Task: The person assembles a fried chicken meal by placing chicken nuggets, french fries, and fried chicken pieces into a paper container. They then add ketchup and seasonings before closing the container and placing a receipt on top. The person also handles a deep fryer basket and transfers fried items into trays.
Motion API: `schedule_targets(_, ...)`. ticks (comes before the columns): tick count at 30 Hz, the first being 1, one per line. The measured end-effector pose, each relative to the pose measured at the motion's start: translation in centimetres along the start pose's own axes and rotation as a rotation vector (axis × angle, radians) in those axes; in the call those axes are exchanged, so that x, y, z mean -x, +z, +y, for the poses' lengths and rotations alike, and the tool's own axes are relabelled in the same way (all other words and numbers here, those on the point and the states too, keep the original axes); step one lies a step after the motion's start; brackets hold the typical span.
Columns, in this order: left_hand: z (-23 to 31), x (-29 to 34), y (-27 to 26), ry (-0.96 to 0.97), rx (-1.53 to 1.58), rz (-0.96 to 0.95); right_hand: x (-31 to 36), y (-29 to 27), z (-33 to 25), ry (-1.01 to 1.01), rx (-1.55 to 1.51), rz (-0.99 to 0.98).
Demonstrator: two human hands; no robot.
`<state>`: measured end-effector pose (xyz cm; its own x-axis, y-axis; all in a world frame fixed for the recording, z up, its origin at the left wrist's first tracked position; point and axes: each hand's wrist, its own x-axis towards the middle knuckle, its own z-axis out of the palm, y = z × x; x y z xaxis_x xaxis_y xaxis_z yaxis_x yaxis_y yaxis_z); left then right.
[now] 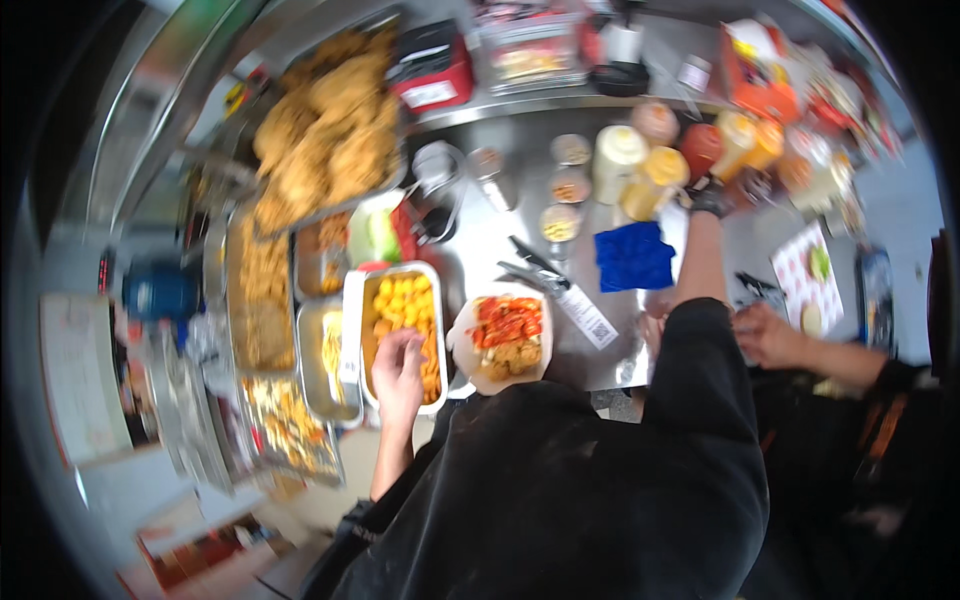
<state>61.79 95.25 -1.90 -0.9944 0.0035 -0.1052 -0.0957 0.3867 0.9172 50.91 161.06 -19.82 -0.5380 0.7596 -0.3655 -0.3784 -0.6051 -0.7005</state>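
My left hand (400, 370) is bare and reaches down into a metal tray (352, 320) of yellow fried pieces (405, 305), fingers curled over them. Just to its right sits a paper-lined bowl (508, 335) of fried pieces topped with red sauce. My right hand (712, 198) wears a black glove and is stretched far forward to a row of squeeze bottles, between a yellow one (660, 172) and a red one (703, 148). Whether it grips a bottle is not clear.
A large tray of fried chicken (325, 130) stands at the back left, with more food trays (262, 290) below it. Tongs (535, 265), small sauce cups (563, 222) and a blue cloth (633, 255) lie on the steel counter. Another person's hand (770, 335) works at the right.
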Motion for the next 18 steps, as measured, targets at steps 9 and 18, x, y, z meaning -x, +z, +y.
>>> schedule_targets(9, -1.4, 3.6, -2.4, -0.141, 0.145, 0.123, 8.8, 0.6, -2.6, -0.223, 0.258, 0.068)
schedule_targets(18, -5.6, 5.2, -6.9, -0.127, 0.236, 0.112, 31.6, 6.5, 6.1, -0.424, 0.761, -0.228)
